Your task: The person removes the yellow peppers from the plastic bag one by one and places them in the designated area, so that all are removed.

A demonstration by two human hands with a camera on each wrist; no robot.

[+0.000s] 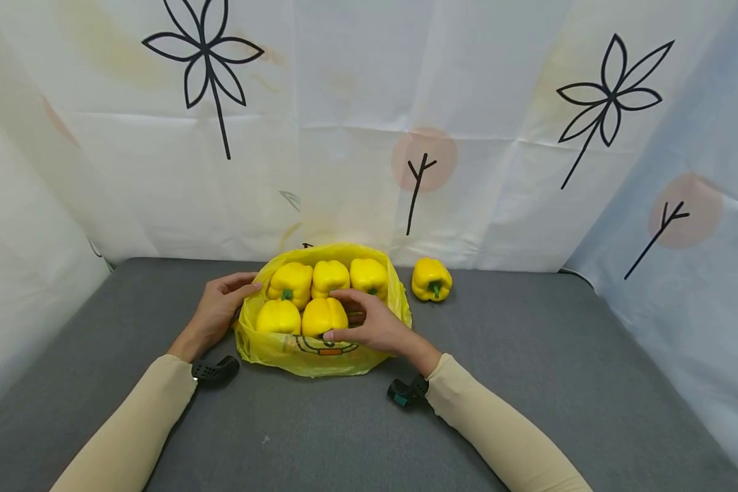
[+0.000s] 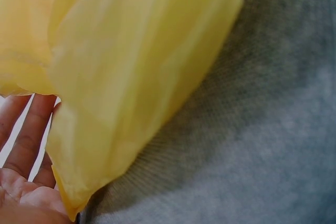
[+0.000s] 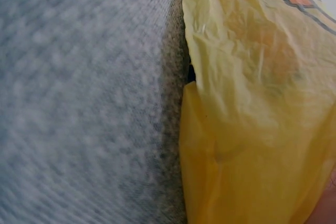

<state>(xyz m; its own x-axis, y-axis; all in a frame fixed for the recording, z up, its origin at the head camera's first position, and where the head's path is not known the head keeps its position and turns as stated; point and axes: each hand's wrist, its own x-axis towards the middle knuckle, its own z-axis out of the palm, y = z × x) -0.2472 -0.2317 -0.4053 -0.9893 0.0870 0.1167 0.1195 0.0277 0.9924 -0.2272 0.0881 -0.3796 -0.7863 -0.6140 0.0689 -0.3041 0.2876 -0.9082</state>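
Observation:
A yellow plastic bag (image 1: 369,362) sits on the table with its mouth rolled wide, and several yellow bell peppers (image 1: 290,281) lie inside. At the bag's left rim, my left hand (image 1: 218,307) holds the edge; the left wrist view has its fingers (image 2: 34,135) stretched behind the thin plastic. My right hand (image 1: 375,321) reaches over the right side into the bag. Its thumb and fingers grip the front middle bell pepper (image 1: 323,316). In the right wrist view, the bag's side (image 3: 252,129) hides nearly all of that hand.
One more yellow bell pepper (image 1: 432,280) lies outside, just right of the bag near the table's back edge. The grey table (image 1: 529,355) extends around the bag. Behind it hangs a white curtain (image 1: 357,89) with plant drawings.

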